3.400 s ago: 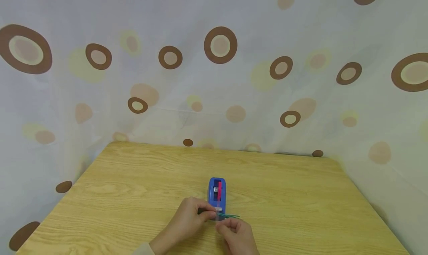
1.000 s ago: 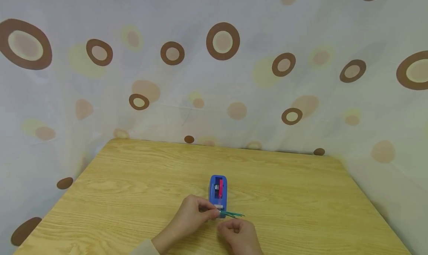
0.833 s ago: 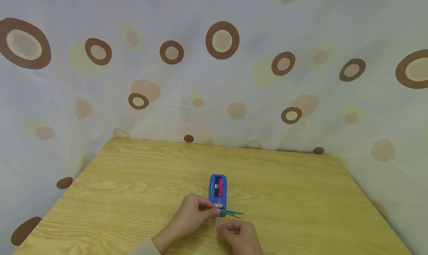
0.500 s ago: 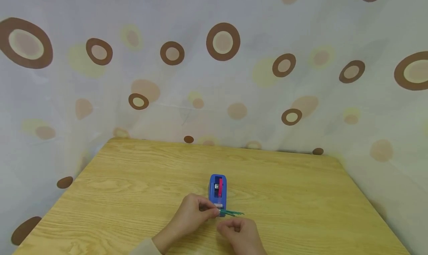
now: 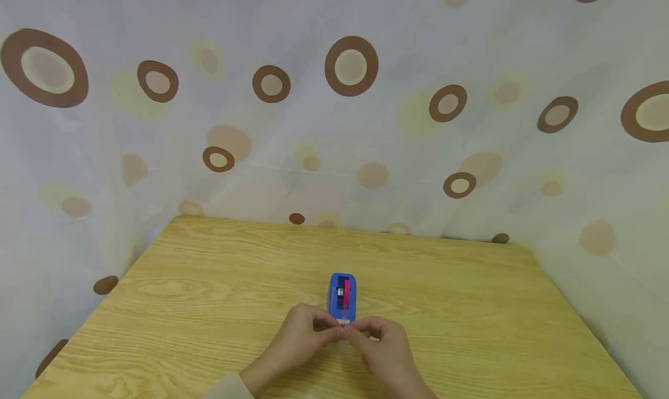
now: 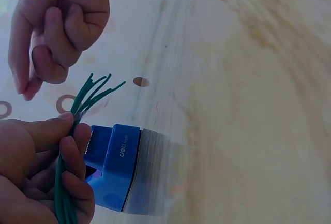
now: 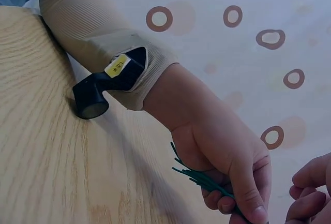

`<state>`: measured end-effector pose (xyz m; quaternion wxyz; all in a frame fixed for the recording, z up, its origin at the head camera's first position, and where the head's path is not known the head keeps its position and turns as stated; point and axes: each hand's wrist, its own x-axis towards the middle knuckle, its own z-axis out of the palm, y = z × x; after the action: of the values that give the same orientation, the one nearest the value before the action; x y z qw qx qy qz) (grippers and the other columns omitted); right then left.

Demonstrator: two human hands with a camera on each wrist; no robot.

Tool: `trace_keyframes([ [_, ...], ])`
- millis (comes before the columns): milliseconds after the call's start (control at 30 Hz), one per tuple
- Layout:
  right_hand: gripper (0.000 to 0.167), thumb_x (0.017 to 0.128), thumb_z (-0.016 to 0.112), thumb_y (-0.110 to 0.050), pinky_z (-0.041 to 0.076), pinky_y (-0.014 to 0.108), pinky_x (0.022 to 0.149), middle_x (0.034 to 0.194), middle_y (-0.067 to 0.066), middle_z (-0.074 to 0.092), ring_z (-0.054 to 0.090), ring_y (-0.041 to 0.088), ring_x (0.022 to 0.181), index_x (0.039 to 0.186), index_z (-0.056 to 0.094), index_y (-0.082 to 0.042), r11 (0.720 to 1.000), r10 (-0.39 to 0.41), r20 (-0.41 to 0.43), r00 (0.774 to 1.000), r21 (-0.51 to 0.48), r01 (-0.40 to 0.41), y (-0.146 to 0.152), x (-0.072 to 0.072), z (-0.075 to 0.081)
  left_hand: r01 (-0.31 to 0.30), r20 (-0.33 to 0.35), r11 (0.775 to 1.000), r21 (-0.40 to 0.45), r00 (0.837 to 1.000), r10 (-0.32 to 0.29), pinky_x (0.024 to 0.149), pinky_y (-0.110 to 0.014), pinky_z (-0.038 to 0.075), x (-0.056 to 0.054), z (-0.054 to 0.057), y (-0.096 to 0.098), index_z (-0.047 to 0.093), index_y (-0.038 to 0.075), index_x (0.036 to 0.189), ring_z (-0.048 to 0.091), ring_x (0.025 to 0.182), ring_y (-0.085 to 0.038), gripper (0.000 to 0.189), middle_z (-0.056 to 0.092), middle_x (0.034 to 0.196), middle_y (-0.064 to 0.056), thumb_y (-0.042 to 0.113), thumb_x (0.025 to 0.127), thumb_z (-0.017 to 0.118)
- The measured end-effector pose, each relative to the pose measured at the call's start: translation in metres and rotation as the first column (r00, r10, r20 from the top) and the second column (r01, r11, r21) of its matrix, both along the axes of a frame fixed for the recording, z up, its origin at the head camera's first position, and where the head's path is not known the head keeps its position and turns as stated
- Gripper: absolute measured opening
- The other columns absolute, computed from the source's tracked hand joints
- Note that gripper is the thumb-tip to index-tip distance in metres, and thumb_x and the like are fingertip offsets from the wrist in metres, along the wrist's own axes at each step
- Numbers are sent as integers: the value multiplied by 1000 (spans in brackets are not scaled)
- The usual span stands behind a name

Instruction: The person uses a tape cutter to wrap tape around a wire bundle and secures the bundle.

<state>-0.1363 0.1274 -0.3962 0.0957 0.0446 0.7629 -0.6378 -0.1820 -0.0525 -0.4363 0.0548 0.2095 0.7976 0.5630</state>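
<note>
My left hand pinches a bundle of thin green wires between thumb and fingers. Their splayed ends stick out beyond the thumb in the left wrist view. A bit of clear tape wraps the bundle beside the thumb tip. In the head view, thumb and index of my right hand pinch at the taped spot, touching the left fingertips; the tape between them is barely visible. Directly behind both hands stands a blue tape dispenser with a red tape core. The hands cover its front end.
A wood-grain table lies under everything, its far edge against a hanging cloth printed with brown ovals. In the right wrist view a small black camera sits on the left wrist by the beige sleeve.
Earlier, clear tape ran from the dispenser toward my right fingertips. My right hand has since risen from below the bundle to meet the left fingertips. Left hand and dispenser have hardly moved.
</note>
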Motion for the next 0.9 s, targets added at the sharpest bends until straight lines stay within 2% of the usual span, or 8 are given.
trace_keyframes([
  [200,26,92,71,-21,35,20,47,88,3,62,39,8,52,104,71,2,998,-21,-5,1000,-59,21,0,-4,4,8,-14,1000,-6,1000,-8,64,-24,53,1,1,-1,79,11,85,64,74,-7,9,71,78,8,20,88,77],
  [367,26,92,71,-20,43,23,52,81,2,63,46,11,57,104,71,3,998,-43,-40,998,-42,42,1,-9,7,10,-25,1000,-16,1000,-10,65,-23,52,1,1,-2,79,11,84,63,75,-6,7,71,77,9,17,87,78],
  [533,27,93,71,-20,50,25,58,75,6,64,56,16,62,105,69,4,996,-58,-59,997,-73,53,3,-14,11,19,-18,1000,-15,1000,-19,65,-23,52,2,1,-2,79,10,84,62,75,-6,6,71,78,8,15,87,77],
  [667,25,92,71,-16,56,28,66,79,10,68,64,20,70,105,69,6,993,-74,-102,992,-103,64,4,-17,12,21,-14,1000,-16,1000,-21,65,-23,52,3,1,-3,78,10,83,62,75,-6,5,71,78,8,14,86,77],
  [900,19,91,71,-10,58,33,71,86,12,71,68,23,77,102,70,6,988,-109,-121,987,-125,94,3,-25,11,20,-13,1000,-19,1000,-20,67,-23,51,4,1,-5,79,9,84,62,76,-6,7,71,79,8,15,86,78],
])
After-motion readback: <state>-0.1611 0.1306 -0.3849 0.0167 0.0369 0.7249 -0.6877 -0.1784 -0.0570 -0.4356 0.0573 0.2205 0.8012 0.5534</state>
